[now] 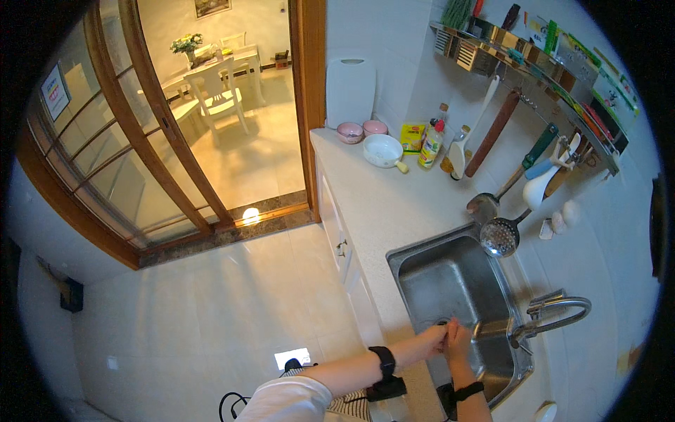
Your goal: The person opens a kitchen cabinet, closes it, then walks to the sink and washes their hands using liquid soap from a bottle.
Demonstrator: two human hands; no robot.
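Observation:
Both hands are over the stainless steel sink point(448, 274), close together and touching. My left hand point(433, 339) reaches in from the left, a black strap on its wrist. Beside it, my right hand point(457, 337) comes up from below, also with a black wrist strap. The fingers overlap, so whether anything is between them is hidden. The curved metal faucet point(559, 311) stands to the right of the hands, at the sink's far edge.
A skimmer point(499, 237), a ladle and a rolling pin point(493, 134) hang from a wall rack point(532, 58). Beyond the sink, the counter point(364, 205) holds a white bowl point(383, 150), pink bowls, bottles and a yellow packet point(412, 138). A sliding glass door point(121, 132) is at the left.

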